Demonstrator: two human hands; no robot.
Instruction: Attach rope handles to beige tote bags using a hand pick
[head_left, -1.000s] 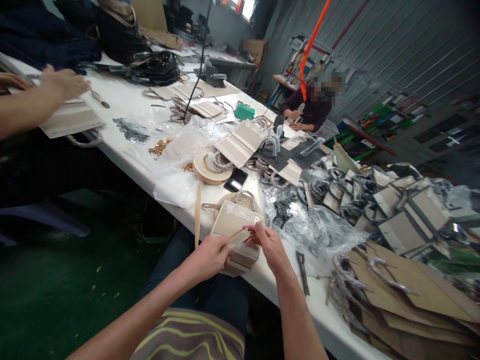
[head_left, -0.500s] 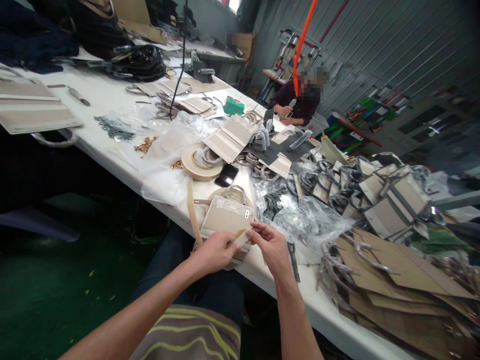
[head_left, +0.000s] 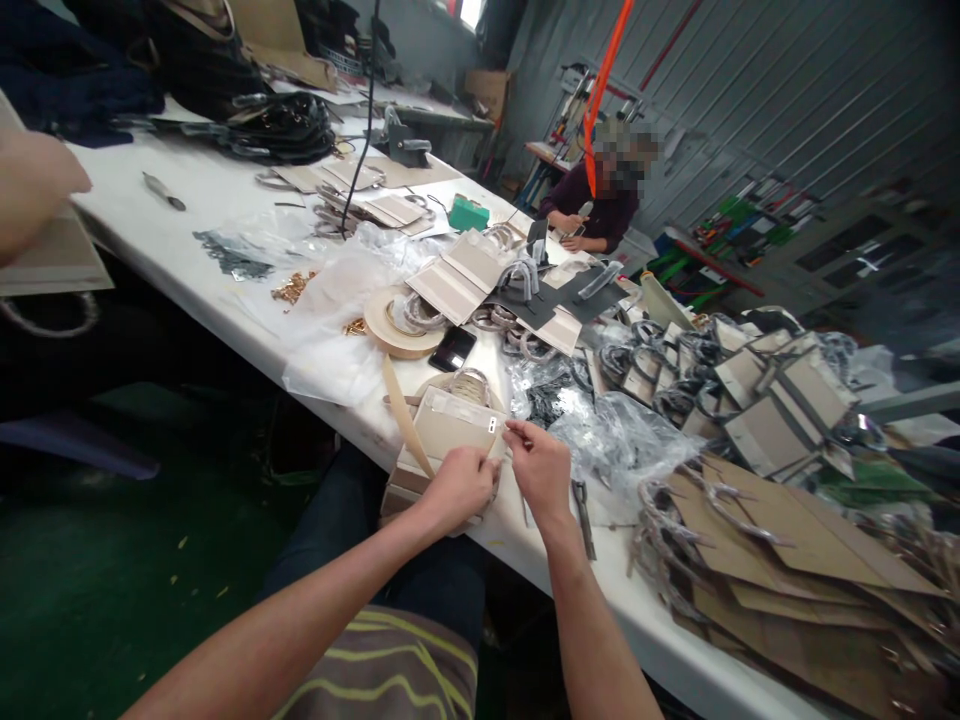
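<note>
Your left hand (head_left: pixel 461 488) is clenched on the near edge of the beige panel (head_left: pixel 448 428), which tops a small stack at the bench (head_left: pixel 225 215) edge, right at your lap. Your right hand (head_left: pixel 538 470) has its grip pinched shut, thumb to forefinger, at the panel's three o'clock edge just beside the small metal plate (head_left: pixel 492 425); what sliver, if any, sits between those fingertips is too small to tell. For this fine work, I would judge it best to press the panel flat with the left hand so the stack cannot slide off the edge, and to work only with the right fingertips, close to the plate. The loose tape strip (head_left: pixel 405 410) hanging at ten o'clock from your hands could catch a wrist, so mind it. It runs up to the tape roll (head_left: pixel 396 325) at eleven o'clock, with a dark phone (head_left: pixel 452 349) at twelve. A slim hand tool (head_left: pixel 582 507) lies at three o'clock, just beside your right wrist, clear plastic bags (head_left: pixel 615 440) of dark fittings at two o'clock, and brown cardboard panels (head_left: pixel 787 570) piled at four. The long white bench is crowded; a co-worker's hand (head_left: pixel 34 185) shows at its far nine o'clock end, a seated person (head_left: pixel 596 215) works at one o'clock beneath an orange strap (head_left: pixel 609 75), and the floor (head_left: pixel 112 580) is dark green.
</note>
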